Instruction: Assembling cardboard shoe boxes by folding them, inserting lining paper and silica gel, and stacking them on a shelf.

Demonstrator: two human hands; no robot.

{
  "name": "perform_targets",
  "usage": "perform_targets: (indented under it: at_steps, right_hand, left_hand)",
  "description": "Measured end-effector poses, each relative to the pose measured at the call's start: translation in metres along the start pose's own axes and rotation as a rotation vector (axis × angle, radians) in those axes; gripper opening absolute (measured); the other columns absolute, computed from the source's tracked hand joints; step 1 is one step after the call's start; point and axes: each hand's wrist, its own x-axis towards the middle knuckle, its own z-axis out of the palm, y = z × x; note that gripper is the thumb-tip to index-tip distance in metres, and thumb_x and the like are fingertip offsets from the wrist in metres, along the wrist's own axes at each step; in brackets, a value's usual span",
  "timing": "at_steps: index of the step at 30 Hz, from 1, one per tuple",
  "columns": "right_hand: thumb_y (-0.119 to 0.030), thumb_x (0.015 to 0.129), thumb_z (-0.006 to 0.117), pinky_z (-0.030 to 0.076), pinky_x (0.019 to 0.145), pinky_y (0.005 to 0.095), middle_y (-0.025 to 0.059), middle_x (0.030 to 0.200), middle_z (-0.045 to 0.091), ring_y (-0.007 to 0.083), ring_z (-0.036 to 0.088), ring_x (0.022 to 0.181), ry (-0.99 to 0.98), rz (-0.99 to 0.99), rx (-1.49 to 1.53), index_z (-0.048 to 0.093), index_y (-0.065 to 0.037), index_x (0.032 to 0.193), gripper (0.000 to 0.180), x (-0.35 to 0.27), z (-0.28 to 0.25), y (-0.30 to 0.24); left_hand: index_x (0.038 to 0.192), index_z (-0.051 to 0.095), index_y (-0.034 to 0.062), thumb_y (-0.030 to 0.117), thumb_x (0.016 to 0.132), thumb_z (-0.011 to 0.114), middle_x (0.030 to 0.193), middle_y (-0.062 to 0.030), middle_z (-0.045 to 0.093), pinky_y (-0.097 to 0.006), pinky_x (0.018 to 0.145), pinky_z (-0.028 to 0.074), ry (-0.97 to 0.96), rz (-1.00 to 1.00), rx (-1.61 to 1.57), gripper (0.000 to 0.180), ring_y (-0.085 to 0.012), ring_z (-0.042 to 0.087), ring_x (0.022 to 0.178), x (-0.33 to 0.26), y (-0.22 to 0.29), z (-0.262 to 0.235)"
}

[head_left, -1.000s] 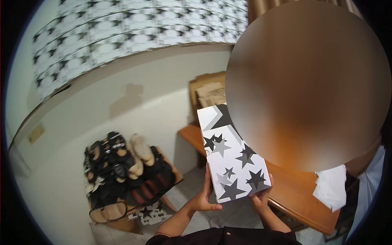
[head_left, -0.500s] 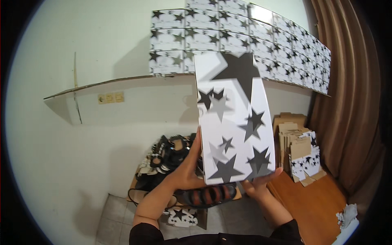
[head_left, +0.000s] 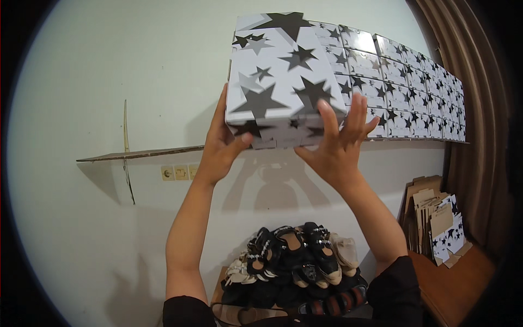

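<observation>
A white shoe box (head_left: 276, 76) printed with black and grey stars is held up at the shelf, tilted so its long face and lower end show. My left hand (head_left: 219, 150) grips its left side, the thumb over the lower front corner. At the lower right corner, my right hand (head_left: 339, 136) has its fingers spread and stretched upward, with the thumb by the bottom edge; it rests against or just beside the box. Behind and to the right, matching star-printed boxes (head_left: 400, 95) stand stacked in rows. The held box hides the left end of that stack.
A thin wall shelf (head_left: 141, 155) carries the stack, and its left part sticks out past it. Wall sockets (head_left: 181, 172) sit beneath. Below lies a heap of shoes and sandals (head_left: 294, 256). Flattened cardboard (head_left: 436, 223) leans by a brown curtain (head_left: 479, 109), near a brown wooden surface (head_left: 452, 289).
Both hands have raised the box up and forward to shelf height. My right hand has shifted from under the box to its lower right corner, fingers spreading. The view has tilted up and turned left.
</observation>
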Motion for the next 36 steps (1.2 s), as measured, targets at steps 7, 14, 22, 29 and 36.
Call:
perform_targets:
  at_steps: [7, 14, 22, 29, 36]
  right_hand:
    - [-0.034, 0.045, 0.085, -0.019, 0.101, 0.0524, 0.0024, 0.132, 0.035, 0.0252, 0.021, 0.131, 0.064, -0.043, -0.119, 0.034, -0.020, 0.133, 0.103, 0.058, 0.090, 0.022]
    - [-0.024, 0.075, 0.070, 0.021, 0.102, 0.0583, 0.0155, 0.146, 0.023, 0.0354, 0.017, 0.136, -0.255, 0.100, -0.039, 0.028, -0.016, 0.136, 0.075, 0.137, 0.079, 0.011]
    - [-0.030, 0.044, 0.077, 0.009, 0.102, 0.0667, 0.0073, 0.142, 0.034, 0.0326, 0.029, 0.132, -0.300, 0.089, -0.266, 0.027, -0.035, 0.139, 0.108, 0.197, 0.178, 0.085]
    - [-0.026, 0.033, 0.068, 0.007, 0.101, 0.0674, 0.0091, 0.143, 0.032, 0.0344, 0.030, 0.131, -0.480, 0.257, -0.311, 0.025, -0.037, 0.140, 0.116, 0.203, 0.238, 0.119]
    - [-0.026, 0.036, 0.068, 0.004, 0.101, 0.0675, 0.0113, 0.147, 0.025, 0.0355, 0.026, 0.133, -0.494, 0.284, -0.272, 0.020, -0.037, 0.142, 0.117, 0.202, 0.269, 0.127]
  left_hand:
    - [0.144, 0.013, 0.0079, 0.035, 0.091, 0.050, 0.150, -0.0129, 0.012, -0.040, 0.111, 0.004, 0.355, 0.208, 0.382, 0.071, -0.0265, 0.003, 0.140, 0.041, -0.072, -0.046]
    - [0.145, 0.014, 0.0159, 0.042, 0.091, 0.041, 0.151, -0.0138, 0.005, -0.061, 0.103, -0.006, 0.187, -0.001, 1.086, 0.066, -0.0330, -0.004, 0.139, 0.017, -0.120, -0.048]
    - [0.145, 0.018, 0.0182, 0.055, 0.088, 0.039, 0.151, -0.0143, 0.000, -0.069, 0.098, 0.000, -0.094, -0.076, 1.473, 0.071, -0.0383, -0.005, 0.138, 0.018, -0.137, -0.043]
    - [0.142, 0.024, 0.0274, 0.063, 0.085, 0.038, 0.149, -0.0147, 0.008, -0.072, 0.097, 0.006, -0.263, -0.159, 1.463, 0.069, -0.0366, 0.001, 0.138, 0.025, -0.131, -0.038]
    - [0.142, 0.025, 0.0268, 0.063, 0.086, 0.037, 0.149, -0.0146, 0.010, -0.071, 0.098, 0.006, -0.264, -0.143, 1.456, 0.068, -0.0347, 0.004, 0.138, 0.021, -0.131, -0.043]
